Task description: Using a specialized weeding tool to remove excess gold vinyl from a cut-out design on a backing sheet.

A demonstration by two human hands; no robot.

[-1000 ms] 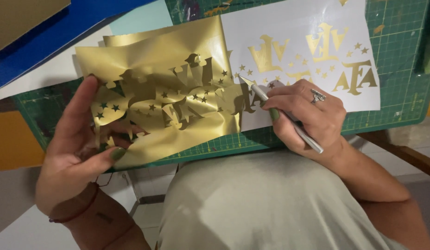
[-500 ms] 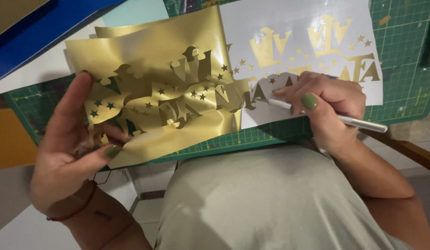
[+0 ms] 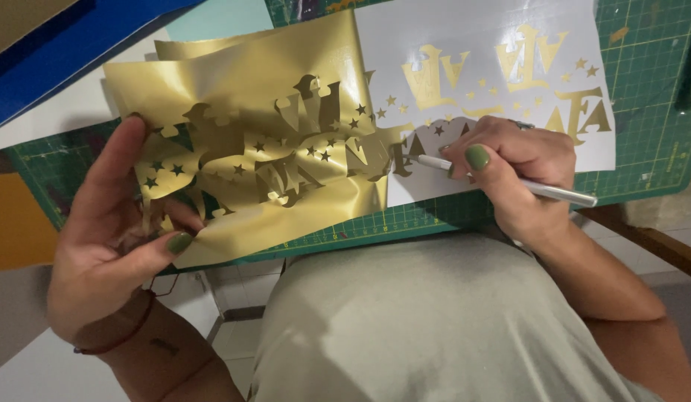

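My left hand (image 3: 115, 238) pinches the lower left edge of a gold vinyl sheet (image 3: 241, 104) that is peeled back and curled over, with letter and star shapes cut out of it. The sheet still joins a white backing sheet (image 3: 472, 30), on which gold letters and stars (image 3: 524, 63) stay stuck. My right hand (image 3: 517, 167) rests on the backing sheet and grips a thin white weeding tool (image 3: 543, 191), whose tip points left at the peel line near the gold letters. Both hands lie over a green cutting mat (image 3: 643, 141).
A blue board (image 3: 55, 59) lies at the top left, partly under the gold sheet. A wooden table edge (image 3: 651, 242) runs at the lower right. My torso in a pale shirt (image 3: 435, 320) fills the bottom middle, with tiled floor below.
My right hand turned the tool from pointing down-right to lying nearly level, tip to the left at the peel line. The gold sheet has peeled a little further left.
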